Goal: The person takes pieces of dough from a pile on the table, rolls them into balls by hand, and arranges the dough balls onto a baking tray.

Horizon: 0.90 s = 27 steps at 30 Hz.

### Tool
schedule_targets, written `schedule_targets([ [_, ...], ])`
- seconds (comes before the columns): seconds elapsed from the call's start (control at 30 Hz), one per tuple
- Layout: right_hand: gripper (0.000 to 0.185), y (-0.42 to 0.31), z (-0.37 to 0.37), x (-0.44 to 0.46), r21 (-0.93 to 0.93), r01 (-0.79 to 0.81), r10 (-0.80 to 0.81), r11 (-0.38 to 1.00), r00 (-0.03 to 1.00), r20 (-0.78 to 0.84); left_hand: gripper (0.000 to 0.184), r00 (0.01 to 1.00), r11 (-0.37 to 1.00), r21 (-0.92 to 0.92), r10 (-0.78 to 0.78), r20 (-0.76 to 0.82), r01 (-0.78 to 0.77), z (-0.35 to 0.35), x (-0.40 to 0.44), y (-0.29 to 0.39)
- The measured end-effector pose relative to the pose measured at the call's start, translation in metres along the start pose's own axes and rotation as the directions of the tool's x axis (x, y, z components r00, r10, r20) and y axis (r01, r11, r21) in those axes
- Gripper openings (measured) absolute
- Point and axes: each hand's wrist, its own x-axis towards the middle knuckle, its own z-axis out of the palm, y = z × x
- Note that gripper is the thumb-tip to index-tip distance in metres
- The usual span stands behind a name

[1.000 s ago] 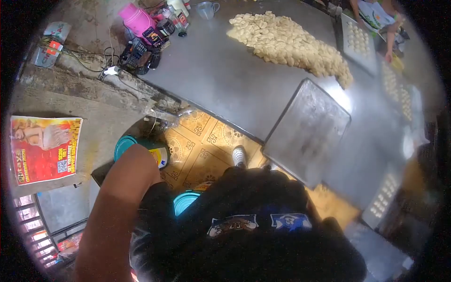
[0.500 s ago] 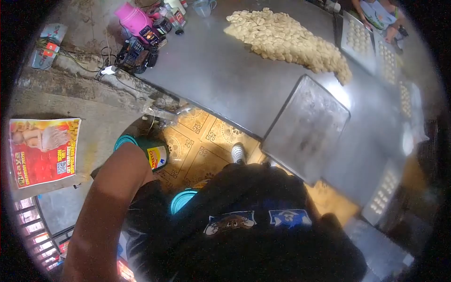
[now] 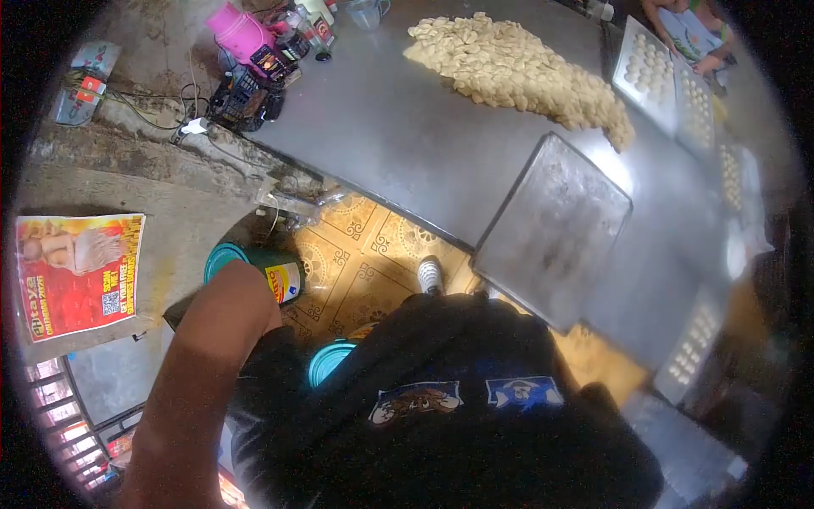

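My left arm is bent, its bare elbow (image 3: 242,297) pointing forward and the forearm running down out of the lower left edge. My left hand itself is out of sight, and so is my right hand. In front of my body, an empty-looking metal baking tray (image 3: 555,233) with a floury, worn surface lies at the table's near edge, partly overhanging it. Beyond it, a long heap of pale dough pieces (image 3: 517,72) stretches across the grey metal table (image 3: 365,127).
Trays of dough balls (image 3: 649,72) line the far right, where another person's arm (image 3: 712,59) reaches in. A pink bucket (image 3: 240,32), a black crate (image 3: 242,97) and bottles crowd the back left. Lidded buckets (image 3: 332,363) stand on the tiled floor beside me.
My left elbow has shifted slightly downward. At the far right, the other person's hands and the tray of dough balls near them have moved a little. The dough heap is unchanged.
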Motion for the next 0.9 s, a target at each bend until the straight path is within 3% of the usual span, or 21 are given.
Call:
schedule_targets([
  [0.03, 0.044, -0.001, 0.001, -0.002, -0.002, -0.005, 0.005, 1.0, 1.0, 0.008, 0.015, 0.995, 0.998, -0.012, -0.056, 0.083, 0.058, -0.006, 0.0, 0.004],
  [0.17, 0.044, 0.011, -0.004, -0.007, -0.011, -0.022, 0.022, 1.0, 0.999, 0.044, 0.009, 0.999, 0.999, 0.046, -0.015, 0.037, 0.014, 0.002, -0.01, 0.003],
  [0.27, 0.044, 0.011, -0.005, -0.016, -0.02, -0.035, 0.036, 0.999, 0.997, 0.07, 0.008, 0.995, 0.995, 0.002, -0.098, 0.011, 0.098, 0.0, -0.009, 0.008],
  [0.33, 0.044, 0.018, -0.008, -0.017, -0.03, -0.043, 0.045, 0.999, 0.995, 0.088, 0.01, 0.97, 0.976, -0.005, -0.215, 0.111, 0.217, -0.003, -0.006, 0.014],
  [0.47, 0.044, 0.024, -0.013, -0.025, -0.044, -0.055, 0.06, 0.998, 0.991, 0.122, 0.01, 0.982, 0.98, 0.188, -0.092, 0.162, 0.061, -0.009, -0.009, 0.018],
  [0.53, 0.044, 0.022, -0.012, -0.032, -0.047, -0.058, 0.064, 0.997, 0.988, 0.137, 0.011, 0.969, 0.977, -0.018, -0.207, 0.132, 0.211, -0.009, -0.004, 0.019],
  [0.57, 0.044, 0.021, -0.011, -0.035, -0.048, -0.06, 0.067, 0.997, 0.987, 0.146, 0.011, 0.97, 0.978, -0.019, -0.206, 0.132, 0.21, -0.009, -0.005, 0.021],
  [0.63, 0.044, 0.028, -0.012, -0.034, -0.055, -0.064, 0.072, 0.996, 0.984, 0.162, 0.008, 0.964, 0.96, -0.203, -0.222, -0.146, 0.19, -0.007, -0.01, 0.023],
  [0.67, 0.044, 0.03, -0.013, -0.035, -0.058, -0.066, 0.075, 0.996, 0.983, 0.169, 0.008, 0.964, 0.961, -0.204, -0.221, -0.148, 0.189, -0.013, -0.007, 0.024],
  [0.73, 0.044, 0.035, -0.015, -0.036, -0.063, -0.069, 0.079, 0.996, 0.98, 0.184, 0.007, 0.998, 0.997, -0.063, -0.029, 0.056, 0.032, -0.028, 0.001, 0.025],
  [0.77, 0.044, 0.036, -0.015, -0.037, -0.063, -0.069, 0.08, 0.996, 0.978, 0.192, 0.007, 0.998, 0.997, -0.065, -0.026, 0.054, 0.029, -0.024, -0.002, 0.021],
  [0.83, 0.044, 0.039, -0.015, -0.04, -0.065, -0.071, 0.083, 0.995, 0.975, 0.206, 0.007, 0.988, 0.995, 0.09, 0.053, -0.147, -0.04, -0.013, -0.011, 0.014],
  [0.9, 0.044, 0.041, -0.014, -0.043, -0.069, -0.073, 0.087, 0.995, 0.971, 0.222, 0.008, 0.985, 0.997, 0.072, 0.017, -0.174, -0.004, -0.011, -0.016, 0.015],
])
